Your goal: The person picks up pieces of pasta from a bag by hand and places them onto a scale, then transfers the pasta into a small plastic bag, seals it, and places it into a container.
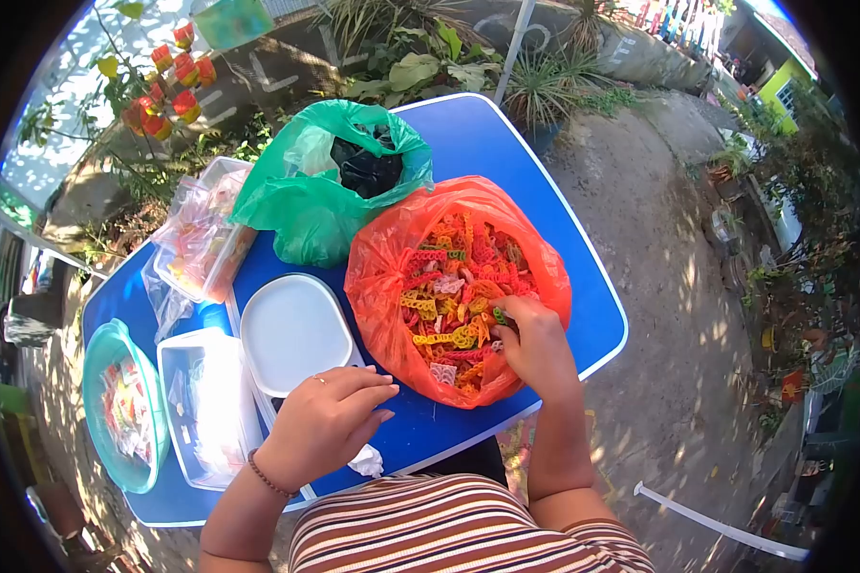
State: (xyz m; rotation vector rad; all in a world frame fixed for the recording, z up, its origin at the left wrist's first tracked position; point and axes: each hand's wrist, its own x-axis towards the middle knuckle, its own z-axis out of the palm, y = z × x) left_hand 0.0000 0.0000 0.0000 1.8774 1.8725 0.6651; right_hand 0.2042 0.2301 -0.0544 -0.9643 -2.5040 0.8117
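Note:
An orange-red plastic bag [373,272] stands wide open, full of colourful lattice-shaped crackers [449,306] in yellow, orange, red, pink and green. My right hand [535,349] reaches into its right side, with bent fingers closing on some crackers; the fingertips are partly hidden. In front of the bag hovers my left hand [339,415], fingers stretched and thumb apart, with nothing visible in it. Beyond this hand is a white-lidded container [291,329]. A crumpled white scrap [367,462] lies on the table below the left hand.
On the blue table [468,129] are a green plastic bag [296,205] with black plastic inside, a clear box with packets [201,239], a white tub [191,468] of clear plastic bags, and a teal basin [96,420] of small packets. Plants [430,67] stand behind.

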